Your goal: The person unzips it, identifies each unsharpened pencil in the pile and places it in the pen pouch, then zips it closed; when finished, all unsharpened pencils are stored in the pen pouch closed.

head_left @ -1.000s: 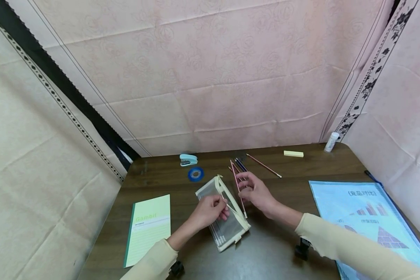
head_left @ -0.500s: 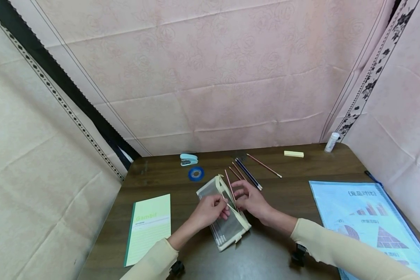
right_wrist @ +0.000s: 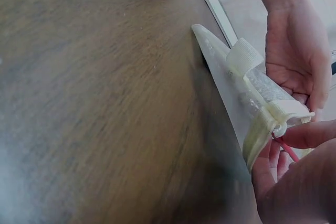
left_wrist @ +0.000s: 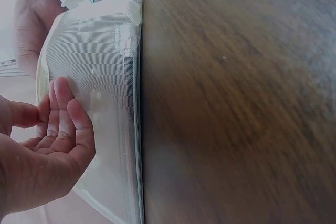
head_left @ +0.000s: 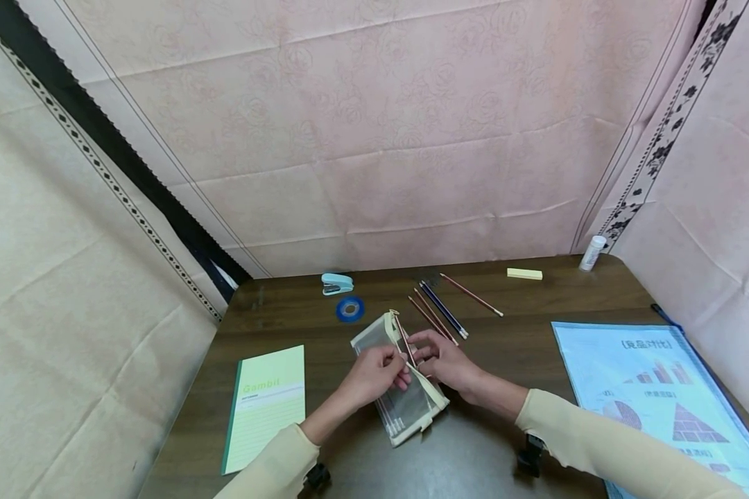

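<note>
A pale mesh pencil case point(head_left: 406, 419) with cream edging lies slantwise on the table, its zip side gaping upward. The left hand point(head_left: 373, 374) pinches the near edge of that opening between thumb and forefinger; in the left wrist view its other fingers lie against the mesh. In the right hand point(head_left: 446, 360) is a pink-red pencil point(head_left: 403, 338), lying along the opening with its lower part inside the case. The right wrist view shows thumb and fingers around the pencil's end at the case's mouth. Beyond the right hand lie dark blue pencils point(head_left: 442, 308) and reddish pencils point(head_left: 429, 315).
Another reddish pencil point(head_left: 471, 294) lies apart. Farther back are a light blue stapler point(head_left: 337, 284), a blue tape roll point(head_left: 350, 309), a pale yellow block point(head_left: 524, 274) and a glue stick point(head_left: 591, 254). A green notebook point(head_left: 265, 416) lies left, a blue printed folder point(head_left: 636, 374) right.
The right hand has moved left and lowered the pencil from beside the case into its opening. The left hand has kept its pinch on the edge.
</note>
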The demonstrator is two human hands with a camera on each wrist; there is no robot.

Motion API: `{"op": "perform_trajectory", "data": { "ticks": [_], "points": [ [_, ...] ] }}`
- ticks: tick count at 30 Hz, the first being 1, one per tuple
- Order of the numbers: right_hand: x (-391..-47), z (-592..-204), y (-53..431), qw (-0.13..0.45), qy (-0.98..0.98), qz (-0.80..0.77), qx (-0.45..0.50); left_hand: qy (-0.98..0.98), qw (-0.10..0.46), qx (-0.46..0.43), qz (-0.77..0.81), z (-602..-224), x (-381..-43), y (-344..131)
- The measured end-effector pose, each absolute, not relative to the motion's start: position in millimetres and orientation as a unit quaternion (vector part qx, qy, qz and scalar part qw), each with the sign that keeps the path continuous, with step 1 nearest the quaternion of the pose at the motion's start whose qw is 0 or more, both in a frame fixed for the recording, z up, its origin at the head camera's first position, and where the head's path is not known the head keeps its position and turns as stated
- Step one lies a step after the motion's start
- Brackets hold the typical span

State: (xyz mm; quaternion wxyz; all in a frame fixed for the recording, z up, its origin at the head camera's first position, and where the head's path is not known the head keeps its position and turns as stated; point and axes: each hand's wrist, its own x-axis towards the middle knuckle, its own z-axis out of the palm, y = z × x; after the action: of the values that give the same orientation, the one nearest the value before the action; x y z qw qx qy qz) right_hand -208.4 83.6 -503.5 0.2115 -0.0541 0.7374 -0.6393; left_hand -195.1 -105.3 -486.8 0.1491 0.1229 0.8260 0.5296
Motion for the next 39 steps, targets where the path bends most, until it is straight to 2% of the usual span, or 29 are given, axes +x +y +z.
{"op": "perform_trajectory", "data": {
  "ticks": [9, 19, 29, 39],
  "points": [
    [-209.5, -504.9, 82.3, 0.203, 0.749, -0.628, -0.061, 0.825, 0.152, 0.122, 0.531, -485.4, -195.4, -104.1],
    [-212.0, -502.8, 82.9, 0.168, 0.774, -0.607, -0.07, 0.827, 0.155, 0.117, 0.527, -485.7, -192.4, -105.5],
    [-253.8, -502.7, 77.4, 0.067, 0.828, -0.545, -0.115, 0.826, 0.159, 0.121, 0.528, -486.8, -191.9, -107.2],
    [-284.5, -504.9, 70.4, 0.023, 0.867, -0.478, -0.14, 0.823, 0.161, 0.129, 0.529, -485.4, -189.0, -103.9]
  ]
}}
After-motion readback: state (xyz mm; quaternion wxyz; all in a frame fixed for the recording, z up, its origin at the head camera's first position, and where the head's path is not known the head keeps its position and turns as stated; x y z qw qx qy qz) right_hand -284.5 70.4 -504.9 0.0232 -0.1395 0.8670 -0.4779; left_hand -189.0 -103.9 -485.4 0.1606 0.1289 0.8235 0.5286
